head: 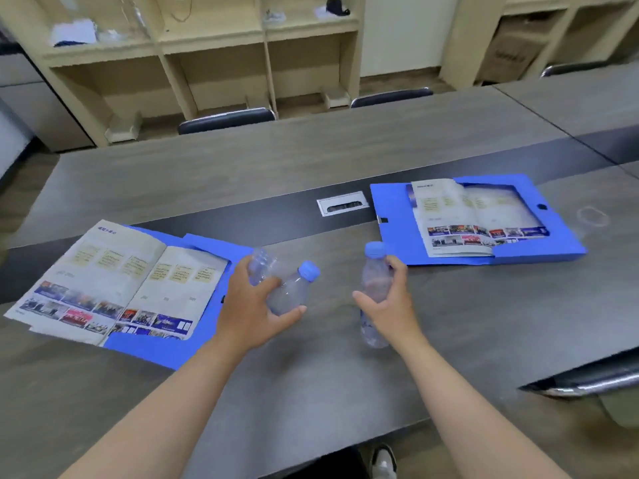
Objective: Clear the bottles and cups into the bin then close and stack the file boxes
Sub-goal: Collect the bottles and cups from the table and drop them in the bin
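My left hand point(254, 305) grips a clear plastic bottle with a blue cap point(294, 290), tilted with its cap up and to the right; a second clear bottle point(261, 264) shows behind my fingers. My right hand point(389, 300) holds another clear blue-capped bottle point(375, 281) upright above the grey table point(311, 375). An open blue file box point(152, 345) with a booklet spread on it lies at the left. At the right lies a second open blue file box point(539, 252), also holding an open booklet. A faint clear cup point(593, 217) stands just right of it.
A metal cable port point(342, 202) sits in the table's dark middle strip. Chair backs point(226, 121) line the far side, before beige shelving. A chair arm point(594, 383) juts in at the lower right. My shoe shows below the table edge.
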{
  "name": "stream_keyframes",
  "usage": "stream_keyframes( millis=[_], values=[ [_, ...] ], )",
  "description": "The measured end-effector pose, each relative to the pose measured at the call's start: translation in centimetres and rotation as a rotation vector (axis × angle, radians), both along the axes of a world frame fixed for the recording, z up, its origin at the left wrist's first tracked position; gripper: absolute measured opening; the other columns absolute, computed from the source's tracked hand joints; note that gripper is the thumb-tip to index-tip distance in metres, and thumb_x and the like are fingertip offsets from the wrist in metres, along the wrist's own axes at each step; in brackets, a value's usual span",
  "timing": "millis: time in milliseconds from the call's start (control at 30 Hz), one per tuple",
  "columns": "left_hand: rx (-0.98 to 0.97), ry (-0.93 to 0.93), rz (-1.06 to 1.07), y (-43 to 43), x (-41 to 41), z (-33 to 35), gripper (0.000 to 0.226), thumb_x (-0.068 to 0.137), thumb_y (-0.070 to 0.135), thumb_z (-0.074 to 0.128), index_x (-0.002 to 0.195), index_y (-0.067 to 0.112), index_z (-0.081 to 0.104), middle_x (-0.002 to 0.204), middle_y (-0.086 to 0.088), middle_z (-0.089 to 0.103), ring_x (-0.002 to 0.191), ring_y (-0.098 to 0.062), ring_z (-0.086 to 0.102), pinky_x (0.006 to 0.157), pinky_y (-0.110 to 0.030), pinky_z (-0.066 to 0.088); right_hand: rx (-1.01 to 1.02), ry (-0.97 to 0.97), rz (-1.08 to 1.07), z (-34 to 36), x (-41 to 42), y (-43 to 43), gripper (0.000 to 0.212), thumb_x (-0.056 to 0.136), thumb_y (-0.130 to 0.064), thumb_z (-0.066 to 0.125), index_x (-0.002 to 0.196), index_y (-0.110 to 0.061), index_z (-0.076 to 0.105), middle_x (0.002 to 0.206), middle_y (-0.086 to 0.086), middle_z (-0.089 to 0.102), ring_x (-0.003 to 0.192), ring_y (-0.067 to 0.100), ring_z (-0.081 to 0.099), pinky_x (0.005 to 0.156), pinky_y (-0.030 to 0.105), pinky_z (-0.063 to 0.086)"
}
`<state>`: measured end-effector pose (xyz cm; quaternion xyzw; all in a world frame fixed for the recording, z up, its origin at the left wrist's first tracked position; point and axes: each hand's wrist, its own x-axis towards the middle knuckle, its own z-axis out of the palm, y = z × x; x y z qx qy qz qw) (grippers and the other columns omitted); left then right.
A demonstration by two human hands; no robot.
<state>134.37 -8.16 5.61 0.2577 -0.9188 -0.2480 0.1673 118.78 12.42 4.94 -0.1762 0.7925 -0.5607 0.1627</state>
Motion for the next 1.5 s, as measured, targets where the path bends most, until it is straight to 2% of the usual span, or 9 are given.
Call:
stream_keyframes(
  millis=[133, 267, 500, 667, 833, 1000, 1267, 1367, 1500],
  values=[
    [0.093, 0.009, -0.126, 2.3, -2.0, 0.9, 0.066, 0.053, 0.076, 0.067, 0.096, 0.026, 0.073, 0.135, -0.014, 0.039, 0.127, -0.025, 0.040, 0.100, -0.031, 0.036, 0.101, 0.052, -0.140, 3.0, 2.2, 5.0, 0.072, 0.082, -0.019, 0.077, 0.139, -0.038, 0.037, 0.113, -0.022, 0.053, 0.101, 0.016, 0.052, 0.083, 0.026, 0.037],
    [0.232, -0.062, -0.253, 7.4, -5.1, 2.3, 0.067, 0.050, 0.081, 0.069, 0.096, 0.032, 0.070, 0.136, -0.008, 0.037, 0.127, -0.029, 0.046, 0.103, -0.034, 0.041, 0.203, 0.063, -0.295, 6.0, 4.5, 12.2, 0.070, 0.085, -0.027, 0.075, 0.142, -0.042, 0.037, 0.113, -0.007, 0.056, 0.095, 0.019, 0.054, 0.082, 0.027, 0.038],
    [0.435, -0.063, -0.524, 20.7, -9.7, 4.7, 0.047, 0.049, 0.078, 0.070, 0.079, 0.044, 0.057, 0.129, 0.005, 0.029, 0.133, -0.018, 0.039, 0.102, -0.024, 0.031, 0.269, 0.100, -0.597, 7.7, 7.0, 25.5, 0.063, 0.081, -0.035, 0.076, 0.124, -0.064, 0.038, 0.097, -0.011, 0.068, 0.083, 0.009, 0.065, 0.086, 0.033, 0.049],
    [0.417, -0.115, -0.704, 32.1, -13.6, 4.5, 0.046, 0.069, 0.061, 0.082, 0.099, 0.033, 0.061, 0.135, 0.006, 0.024, 0.140, -0.019, 0.031, 0.100, -0.025, 0.028, 0.224, 0.080, -0.786, 7.0, 8.2, 35.5, 0.067, 0.083, -0.034, 0.076, 0.120, -0.069, 0.033, 0.094, -0.020, 0.064, 0.081, 0.004, 0.063, 0.081, 0.028, 0.047],
    [0.394, -0.135, -0.836, 44.6, -17.0, 4.3, 0.048, 0.072, 0.057, 0.083, 0.100, 0.028, 0.059, 0.131, 0.007, 0.026, 0.124, -0.011, 0.033, 0.097, -0.023, 0.030, 0.197, 0.059, -0.902, 5.9, 7.2, 46.1, 0.074, 0.083, -0.031, 0.075, 0.109, -0.081, 0.028, 0.098, -0.015, 0.063, 0.087, 0.001, 0.062, 0.078, 0.028, 0.046],
    [0.357, -0.102, -0.853, 54.1, -21.4, 4.7, 0.048, 0.073, 0.052, 0.084, 0.101, 0.020, 0.061, 0.135, 0.003, 0.029, 0.123, -0.015, 0.035, 0.097, -0.022, 0.030, 0.190, 0.016, -0.881, 5.7, 3.6, 55.6, 0.066, 0.085, -0.033, 0.073, 0.130, -0.061, 0.035, 0.095, -0.016, 0.060, 0.087, 0.000, 0.059, 0.072, 0.025, 0.041],
    [0.104, -0.064, -0.880, 55.5, -27.6, 4.2, 0.056, 0.067, 0.070, 0.077, 0.107, 0.033, 0.064, 0.154, -0.001, 0.022, 0.144, -0.028, 0.025, 0.105, -0.032, 0.033, 0.153, 0.072, -0.752, 6.3, -5.6, 60.3, 0.074, 0.081, -0.033, 0.075, 0.106, -0.082, 0.026, 0.099, -0.014, 0.060, 0.094, 0.005, 0.060, 0.078, 0.026, 0.045],
    [-0.082, -0.095, -0.912, 54.0, -31.1, 3.6, 0.067, 0.065, 0.079, 0.065, 0.115, 0.033, 0.066, 0.159, -0.011, 0.021, 0.144, -0.034, 0.026, 0.108, -0.042, 0.036, 0.144, 0.054, -0.705, 5.8, -9.9, 60.6, 0.068, 0.080, -0.035, 0.075, 0.119, -0.071, 0.033, 0.109, -0.019, 0.059, 0.101, 0.005, 0.058, 0.085, 0.030, 0.047],
    [-0.173, -0.104, -0.870, 51.5, -37.6, 2.0, 0.074, 0.062, 0.084, 0.062, 0.117, 0.035, 0.069, 0.151, -0.021, 0.031, 0.136, -0.043, 0.038, 0.108, -0.051, 0.041, 0.142, 0.029, -0.582, 4.5, -17.8, 60.2, 0.067, 0.083, -0.028, 0.076, 0.131, -0.054, 0.038, 0.093, -0.011, 0.068, 0.090, 0.002, 0.063, 0.078, 0.024, 0.046]
  ],
)
